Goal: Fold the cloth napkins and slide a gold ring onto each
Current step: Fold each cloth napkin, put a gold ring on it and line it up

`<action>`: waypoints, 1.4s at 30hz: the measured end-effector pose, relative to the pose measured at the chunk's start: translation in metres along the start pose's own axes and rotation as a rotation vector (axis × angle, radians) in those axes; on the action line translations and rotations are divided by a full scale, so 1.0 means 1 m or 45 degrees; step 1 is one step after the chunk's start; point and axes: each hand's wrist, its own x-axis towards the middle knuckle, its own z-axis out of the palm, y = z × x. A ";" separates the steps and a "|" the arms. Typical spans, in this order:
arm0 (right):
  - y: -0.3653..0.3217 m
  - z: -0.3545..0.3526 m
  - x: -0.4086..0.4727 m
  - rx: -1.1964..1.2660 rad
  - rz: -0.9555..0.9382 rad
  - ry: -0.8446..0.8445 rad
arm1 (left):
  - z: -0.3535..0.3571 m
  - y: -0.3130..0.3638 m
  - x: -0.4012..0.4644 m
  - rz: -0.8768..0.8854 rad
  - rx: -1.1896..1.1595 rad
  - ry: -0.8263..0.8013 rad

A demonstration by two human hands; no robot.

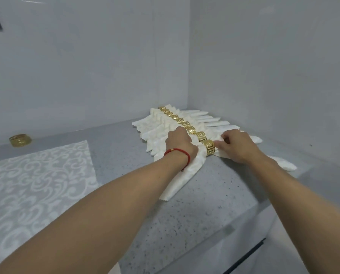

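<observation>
A grey speckled counter [125, 175] runs into a corner of pale tiled walls. At nine o'clock a spare gold ring [20, 140] sits against the wall, well apart from everything else, and below it at about eight o'clock an unfolded patterned napkin [36, 175] lies flat. Toward one o'clock a row of ringed napkins [165, 123] fans out, their gold bands lined up diagonally toward the corner. The left hand [180, 144], a red bracelet [178, 155] on its wrist, presses on the nearest napkin [182, 175] just left of its ring [209, 147]; its fingers curl down, though whether they bunch the cloth I cannot tell. The right hand [237, 144] pinches the cloth just right of that ring. The nearest napkin seems close to finished and is being settled into line. The risk I see is that tugging either end could loosen the folds or nudge the neighbouring band out of the row, since the napkins overlap and touch.
</observation>
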 end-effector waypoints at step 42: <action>-0.312 0.127 -0.161 -0.487 -0.902 -0.432 | -0.257 -0.275 -0.195 -0.170 0.840 -0.354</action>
